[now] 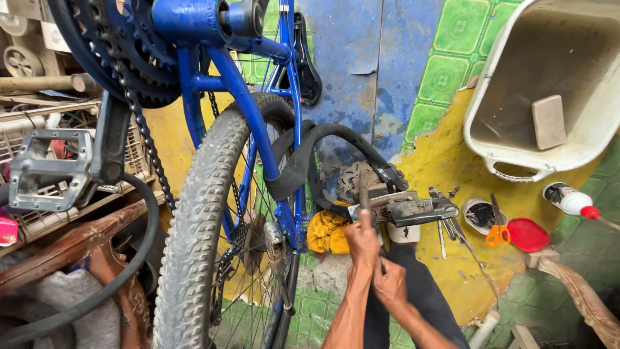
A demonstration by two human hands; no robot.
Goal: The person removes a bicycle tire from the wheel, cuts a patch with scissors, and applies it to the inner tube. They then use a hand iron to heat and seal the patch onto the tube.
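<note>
Left hand [361,240] fisted round tool handle [363,194] over cluttered tool pile [413,210] — right hand [389,284] curled near, contents unclear (keep wrist steady, bike wheel [200,220] left).

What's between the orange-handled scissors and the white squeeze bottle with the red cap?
Head view: a red plastic lid lies between orange-handled scissors and white squeeze bottle.

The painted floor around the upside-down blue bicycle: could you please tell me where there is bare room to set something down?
Bare: the blue painted floor between the black bicycle saddle and the white plastic tub; also the yellow patch below that tub. Crowded: by both hands, among metal tools, orange-handled scissors and the red lid.
</note>
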